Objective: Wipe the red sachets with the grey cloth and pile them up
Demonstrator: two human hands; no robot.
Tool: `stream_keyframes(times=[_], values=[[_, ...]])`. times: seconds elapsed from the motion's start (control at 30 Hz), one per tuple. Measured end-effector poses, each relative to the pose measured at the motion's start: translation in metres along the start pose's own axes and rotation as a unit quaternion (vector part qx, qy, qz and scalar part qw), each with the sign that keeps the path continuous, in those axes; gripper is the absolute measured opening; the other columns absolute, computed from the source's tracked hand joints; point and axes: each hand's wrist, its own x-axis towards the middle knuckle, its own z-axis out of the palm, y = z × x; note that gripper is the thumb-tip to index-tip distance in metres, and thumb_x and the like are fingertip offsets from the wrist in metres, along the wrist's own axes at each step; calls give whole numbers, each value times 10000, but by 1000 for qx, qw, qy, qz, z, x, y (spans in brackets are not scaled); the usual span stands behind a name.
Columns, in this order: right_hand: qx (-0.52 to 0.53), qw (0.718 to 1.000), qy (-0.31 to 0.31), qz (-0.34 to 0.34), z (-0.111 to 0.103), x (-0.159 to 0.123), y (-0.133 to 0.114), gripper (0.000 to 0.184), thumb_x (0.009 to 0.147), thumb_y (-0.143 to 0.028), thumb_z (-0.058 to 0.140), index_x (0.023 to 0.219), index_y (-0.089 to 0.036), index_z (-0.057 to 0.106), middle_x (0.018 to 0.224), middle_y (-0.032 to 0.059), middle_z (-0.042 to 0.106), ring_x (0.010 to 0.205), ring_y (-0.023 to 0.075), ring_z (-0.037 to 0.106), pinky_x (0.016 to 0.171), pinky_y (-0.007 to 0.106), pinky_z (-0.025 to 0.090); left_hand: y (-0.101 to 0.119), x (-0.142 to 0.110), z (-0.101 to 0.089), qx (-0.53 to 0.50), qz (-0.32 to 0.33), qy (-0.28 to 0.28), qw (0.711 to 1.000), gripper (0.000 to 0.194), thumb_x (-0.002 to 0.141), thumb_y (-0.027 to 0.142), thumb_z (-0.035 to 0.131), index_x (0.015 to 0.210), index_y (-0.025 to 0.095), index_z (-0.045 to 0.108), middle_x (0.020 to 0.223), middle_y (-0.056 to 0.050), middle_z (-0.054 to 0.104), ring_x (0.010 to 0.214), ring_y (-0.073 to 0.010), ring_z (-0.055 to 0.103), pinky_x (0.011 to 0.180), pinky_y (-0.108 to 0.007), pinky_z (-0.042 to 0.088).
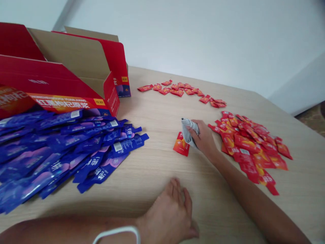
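My right hand (203, 139) is closed around a crumpled grey cloth (188, 130) and presses it onto a red sachet (181, 145) lying alone on the wooden table (157, 169). My left hand (169, 213) rests flat on the table near the front edge, fingers stretched out, holding nothing; a white band circles its wrist. A heap of red sachets (251, 145) lies just right of my right hand.
A large pile of blue spouted pouches (58, 149) covers the left side. Behind it stands an open red cardboard box (63, 78). A row of small red sachets (182, 89) lies at the far side of the table, near the white wall.
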Motion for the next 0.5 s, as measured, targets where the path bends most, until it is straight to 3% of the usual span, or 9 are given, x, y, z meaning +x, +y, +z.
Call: stream_keyframes(times=[0.13,0.23,0.3,0.5], values=[[-8,998,-68,0,17,-1,9,292,1023,-392,475,1234,-220,580,1228,117,642,1140,273,620,992,422,492,-12,5,-6,-3,-7,16,1000,727,878,678,624,1225,42,688,1304,-284,641,1165,-371,673,964,-439,480],[1,995,-98,-11,20,-8,7,274,1012,-379,511,1210,-210,597,1182,102,665,1090,250,639,970,395,499,-19,8,-10,16,-35,28,999,878,823,712,668,1371,30,598,1529,-273,438,1390,-395,486,1104,-470,396],[9,993,-119,-18,18,-16,3,269,1000,-370,543,1200,-200,600,1166,97,667,1081,235,639,958,372,501,-20,9,-10,25,-55,26,998,974,803,744,662,1423,2,543,1569,-277,371,1451,-406,396,1149,-488,351],[29,984,-173,-28,4,-38,-15,272,975,-343,603,1200,-192,592,1161,91,662,1068,224,640,947,370,497,-8,1,-2,30,-51,20,998,789,942,637,557,1405,-1,564,1531,-230,459,1432,-329,450,1156,-429,374]])
